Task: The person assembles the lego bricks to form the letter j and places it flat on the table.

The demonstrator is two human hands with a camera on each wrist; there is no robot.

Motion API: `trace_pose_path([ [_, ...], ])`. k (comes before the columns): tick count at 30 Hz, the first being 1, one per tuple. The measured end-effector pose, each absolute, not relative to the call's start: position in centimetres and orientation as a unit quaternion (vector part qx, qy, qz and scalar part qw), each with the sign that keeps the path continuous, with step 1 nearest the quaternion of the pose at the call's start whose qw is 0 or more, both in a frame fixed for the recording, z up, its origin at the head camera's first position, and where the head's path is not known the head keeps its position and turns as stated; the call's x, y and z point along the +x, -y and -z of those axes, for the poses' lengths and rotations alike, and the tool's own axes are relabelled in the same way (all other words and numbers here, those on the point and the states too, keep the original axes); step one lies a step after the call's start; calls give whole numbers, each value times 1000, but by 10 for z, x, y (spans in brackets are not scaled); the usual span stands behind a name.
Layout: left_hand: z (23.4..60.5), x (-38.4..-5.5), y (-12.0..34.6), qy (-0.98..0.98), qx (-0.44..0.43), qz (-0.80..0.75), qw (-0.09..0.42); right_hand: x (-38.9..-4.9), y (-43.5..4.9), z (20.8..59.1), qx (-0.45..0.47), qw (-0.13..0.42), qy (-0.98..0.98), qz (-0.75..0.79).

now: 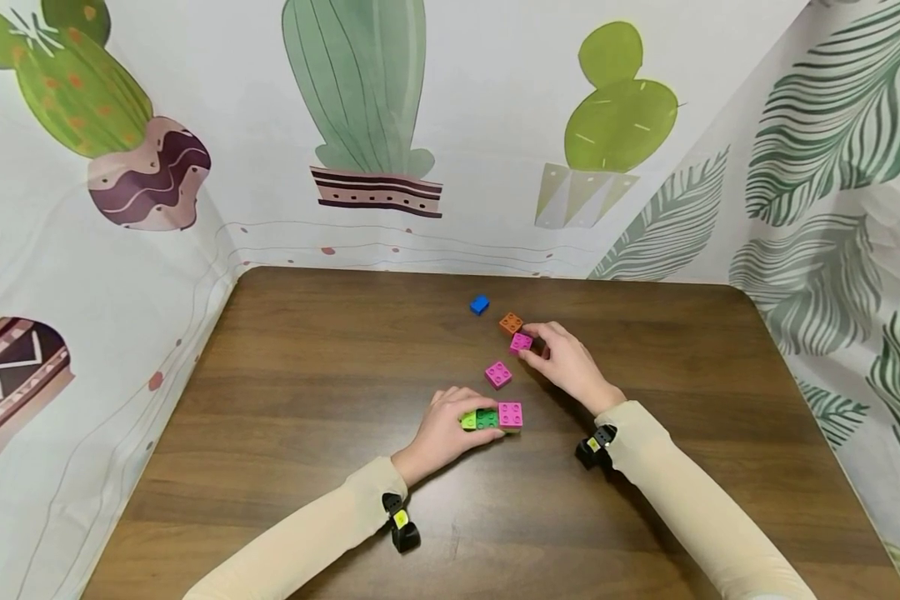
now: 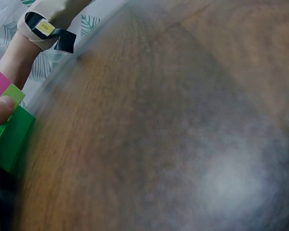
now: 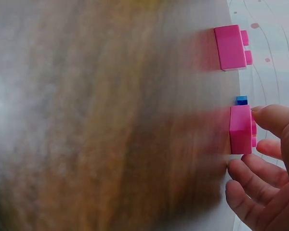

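Observation:
In the head view my left hand (image 1: 444,427) grips a small built block on the table, thumb along the near side and fingers along the far side. It joins a green brick (image 1: 486,419), a lime brick (image 1: 468,421) and a pink brick (image 1: 510,414) at its right end. The left wrist view shows the green base (image 2: 15,139) at its edge, partly covered by the thumb. My right hand (image 1: 568,364) has thumb and fingers about a loose pink brick (image 1: 521,342), pinching it at the sides; the right wrist view shows this pink brick (image 3: 240,130) studs toward the palm.
Another pink brick (image 1: 498,374) lies between the two hands. An orange brick (image 1: 511,323) sits just behind the pinched one, and a blue brick (image 1: 479,305) farther back. The wooden table (image 1: 330,358) ends at a cloth printed with cacti and leaves.

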State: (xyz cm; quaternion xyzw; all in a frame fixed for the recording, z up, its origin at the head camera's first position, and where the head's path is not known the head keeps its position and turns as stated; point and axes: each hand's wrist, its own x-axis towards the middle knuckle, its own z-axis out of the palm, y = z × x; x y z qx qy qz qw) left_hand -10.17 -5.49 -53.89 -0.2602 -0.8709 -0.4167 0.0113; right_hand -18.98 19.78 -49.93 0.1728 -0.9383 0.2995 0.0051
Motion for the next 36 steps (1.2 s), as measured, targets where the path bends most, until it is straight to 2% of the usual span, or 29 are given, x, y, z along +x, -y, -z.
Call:
trace_pose_path([
  [26, 539, -101, 55, 872, -263, 413, 13, -194, -195, 502, 174, -8, 944, -280],
  [36, 538, -101, 55, 873, -260, 412, -2, -190, -199, 504, 169, 0, 946, -278],
])
